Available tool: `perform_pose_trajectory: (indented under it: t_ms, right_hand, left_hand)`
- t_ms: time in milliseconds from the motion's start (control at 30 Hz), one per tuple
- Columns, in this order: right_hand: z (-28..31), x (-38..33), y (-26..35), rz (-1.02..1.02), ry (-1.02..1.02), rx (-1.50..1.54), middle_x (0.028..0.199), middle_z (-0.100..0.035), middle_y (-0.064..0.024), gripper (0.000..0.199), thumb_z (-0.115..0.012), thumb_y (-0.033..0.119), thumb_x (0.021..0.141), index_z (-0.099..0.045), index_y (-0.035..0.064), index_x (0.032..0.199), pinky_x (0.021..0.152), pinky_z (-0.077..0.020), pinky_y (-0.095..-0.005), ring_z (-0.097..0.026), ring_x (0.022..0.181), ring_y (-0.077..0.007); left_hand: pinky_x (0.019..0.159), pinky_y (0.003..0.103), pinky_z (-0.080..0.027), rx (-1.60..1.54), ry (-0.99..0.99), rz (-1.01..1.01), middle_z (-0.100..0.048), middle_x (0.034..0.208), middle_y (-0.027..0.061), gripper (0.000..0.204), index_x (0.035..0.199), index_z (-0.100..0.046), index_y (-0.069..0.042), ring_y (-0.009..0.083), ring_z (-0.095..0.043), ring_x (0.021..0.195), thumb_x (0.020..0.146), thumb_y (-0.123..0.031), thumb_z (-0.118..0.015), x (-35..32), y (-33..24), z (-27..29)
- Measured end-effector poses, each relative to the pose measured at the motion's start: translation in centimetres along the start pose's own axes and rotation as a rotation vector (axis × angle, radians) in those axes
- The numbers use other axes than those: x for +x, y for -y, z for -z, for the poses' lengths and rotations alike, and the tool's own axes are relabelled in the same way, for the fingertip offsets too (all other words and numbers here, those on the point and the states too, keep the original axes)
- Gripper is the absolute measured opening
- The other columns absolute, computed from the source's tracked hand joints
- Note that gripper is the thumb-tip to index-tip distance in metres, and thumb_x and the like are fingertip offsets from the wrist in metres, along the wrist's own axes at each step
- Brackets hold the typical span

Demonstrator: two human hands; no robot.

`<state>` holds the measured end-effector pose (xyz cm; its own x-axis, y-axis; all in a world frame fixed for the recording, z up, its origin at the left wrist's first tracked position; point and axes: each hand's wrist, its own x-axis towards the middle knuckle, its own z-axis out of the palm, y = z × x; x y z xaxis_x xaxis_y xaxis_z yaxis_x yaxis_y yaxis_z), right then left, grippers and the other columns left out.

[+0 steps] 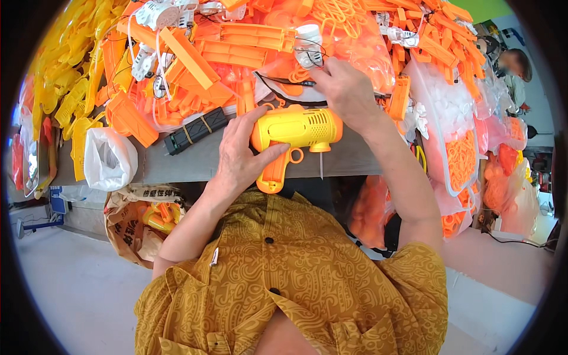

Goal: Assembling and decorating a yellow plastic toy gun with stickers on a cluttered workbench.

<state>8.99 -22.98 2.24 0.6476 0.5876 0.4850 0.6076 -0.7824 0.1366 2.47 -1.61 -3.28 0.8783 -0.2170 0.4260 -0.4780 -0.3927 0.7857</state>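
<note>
At the bench edge, my left hand (239,142) is closed around the yellow toy gun body (290,129), thumb across its grip. The body lies on its side with its handle toward me; an orange panel (272,167) sits in the handle and a trigger ring (296,155) sticks out beside it. A thin metal pin points toward me from under its round nozzle. Above it, my right hand (343,89) has its fingers bent together at the lower end of a white motor unit (308,46) with thin dark wires. Whatever the fingertips pinch is hidden.
Orange plastic parts (231,50) and white motor units are heaped across the back. Yellow parts (65,71) pile up at left, near a white plastic bag (110,158) and a banded black bundle (196,130). Bags of orange loops (460,163) stand right. A person (515,65) is far right.
</note>
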Motion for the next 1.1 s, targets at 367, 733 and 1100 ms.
perform_pose_trajectory:
  t_ms: [367,733,1100]
  right_hand:
    - [1.6,0.7,-0.1,-0.268,0.053,0.294,0.073,-0.051,-0.005,0.011,-0.058,0.007,0.072,-0.062,0.0076,0.082,0.055,-0.0438,-0.0291,-0.055,0.065,-0.0198]
    - [4.8,0.2,4.0,-0.563,0.357,1.039,0.072,-0.048,0.0029,0.006,-0.057,0.004,0.079,-0.053,0.0008,0.082,0.056,-0.0354,-0.0188,-0.043,0.064,-0.0032]
    - [4.9,-0.4,5.8,-0.796,0.328,1.236,0.068,-0.053,0.0011,0.011,-0.056,0.01,0.081,-0.056,0.0005,0.087,0.045,-0.0401,-0.018,-0.049,0.053,-0.0036]
  left_hand:
    - [0.079,0.037,-0.043,-0.009,-0.001,-0.006,-0.057,0.102,0.0148,0.06,0.111,-0.049,0.0,0.0297,-0.053,0.092,0.061,-0.018,-0.076,0.1,-0.1,0.0]
    - [0.086,0.037,-0.041,-0.066,0.036,-0.039,-0.054,0.107,0.0149,0.062,0.114,-0.05,-0.003,0.0294,-0.051,0.1,0.062,-0.024,-0.077,0.0,0.2,0.5]
    - [0.083,0.034,-0.043,-0.09,-0.068,-0.059,-0.05,0.109,0.0136,0.059,0.112,-0.051,-0.001,0.0252,-0.051,0.098,0.063,-0.023,-0.077,0.0,-1.1,2.0]
